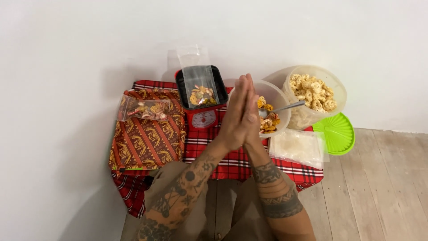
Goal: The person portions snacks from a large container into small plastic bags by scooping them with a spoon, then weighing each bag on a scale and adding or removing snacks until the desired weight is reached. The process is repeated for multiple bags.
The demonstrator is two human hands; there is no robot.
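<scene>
My left hand (234, 114) and my right hand (252, 114) are pressed flat together, palm to palm, fingers straight and pointing away from me, holding nothing. They hover over a red checked cloth (232, 165), just in front of a clear bowl (278, 100) of orange and yellow snacks with a metal spoon (285, 107) in it. To the left stands a red kitchen scale (203, 118) with a black tray carrying a clear plastic bag (200, 85) partly filled with snacks.
A big clear tub (332, 85) of pale crackers stands at the right, its green lid (339, 133) beside it. Empty clear bags (298, 147) lie by the bowl. A filled snack bag (143, 108) rests on a patterned cloth (147, 143). White wall behind, wooden floor right.
</scene>
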